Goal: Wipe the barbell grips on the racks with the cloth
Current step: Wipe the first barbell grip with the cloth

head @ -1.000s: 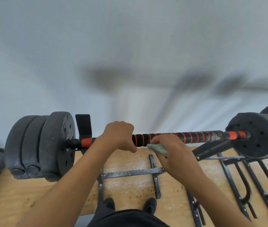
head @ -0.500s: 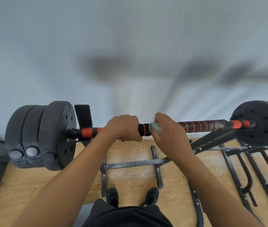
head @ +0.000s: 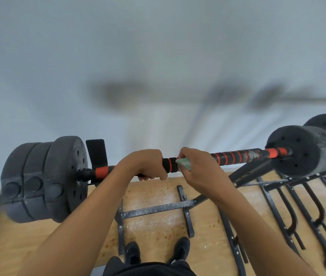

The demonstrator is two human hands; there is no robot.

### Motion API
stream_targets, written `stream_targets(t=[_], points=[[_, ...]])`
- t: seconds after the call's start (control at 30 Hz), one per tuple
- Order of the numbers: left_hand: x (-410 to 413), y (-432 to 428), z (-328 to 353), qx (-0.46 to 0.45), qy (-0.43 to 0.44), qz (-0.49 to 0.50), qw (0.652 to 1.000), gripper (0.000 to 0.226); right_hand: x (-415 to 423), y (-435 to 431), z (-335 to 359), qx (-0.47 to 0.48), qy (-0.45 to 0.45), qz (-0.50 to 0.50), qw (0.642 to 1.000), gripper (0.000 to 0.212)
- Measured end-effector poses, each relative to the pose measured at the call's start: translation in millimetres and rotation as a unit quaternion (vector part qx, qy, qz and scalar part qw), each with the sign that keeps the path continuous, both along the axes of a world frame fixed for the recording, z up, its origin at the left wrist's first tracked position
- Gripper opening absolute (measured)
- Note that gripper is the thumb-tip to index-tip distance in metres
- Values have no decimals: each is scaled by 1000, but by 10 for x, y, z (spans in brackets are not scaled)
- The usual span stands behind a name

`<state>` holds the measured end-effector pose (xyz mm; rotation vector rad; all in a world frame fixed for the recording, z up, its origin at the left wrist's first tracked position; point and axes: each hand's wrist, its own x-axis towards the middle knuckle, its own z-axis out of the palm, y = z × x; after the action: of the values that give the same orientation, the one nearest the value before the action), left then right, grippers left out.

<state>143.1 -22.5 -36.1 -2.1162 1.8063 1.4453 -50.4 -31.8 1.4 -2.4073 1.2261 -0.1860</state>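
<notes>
A barbell [head: 235, 157] with a black grip ringed in orange lies across a black rack [head: 158, 209], with dark plates at both ends. My left hand [head: 144, 165] grips the bar left of centre, fingers curled under it. My right hand [head: 200, 170] sits just to its right, wrapped round the bar with a pale green cloth [head: 183, 163] pressed between palm and grip. Only a corner of the cloth shows. A short stretch of grip is visible between my hands.
Stacked dark plates [head: 44, 180] fill the left end, and another plate [head: 303, 151] caps the right end. More black rack hooks [head: 289, 212] stand to the right on the wooden floor [head: 158, 226]. My shoes [head: 132, 252] are below. A pale wall rises behind.
My right hand with the cloth slid left along the grip and now sits close to my left hand. My left hand kept its hold on the bar.
</notes>
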Motion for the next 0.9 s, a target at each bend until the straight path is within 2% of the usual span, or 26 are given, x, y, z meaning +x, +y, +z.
stream_targets(t=[0.17, 0.37, 0.53, 0.77, 0.83, 0.9], points=[[83, -71, 78, 69, 71, 3, 995, 15, -60, 199, -222, -70, -47, 2, 996, 10], [62, -51, 49, 55, 61, 20, 996, 12, 258, 36, -205, -155, -35, -9, 987, 11], [82, -51, 45, 72, 68, 26, 995, 14, 533, -316, -101, -47, 46, -9, 998, 8], [95, -72, 58, 96, 88, 16, 991, 18, -11, 69, -85, -70, 24, 27, 997, 5], [109, -72, 76, 102, 96, 19, 990, 19, -211, 217, -121, -41, 28, 11, 999, 10], [121, -76, 81, 103, 98, 18, 990, 19, -316, 261, -102, -21, -20, -34, 999, 9]])
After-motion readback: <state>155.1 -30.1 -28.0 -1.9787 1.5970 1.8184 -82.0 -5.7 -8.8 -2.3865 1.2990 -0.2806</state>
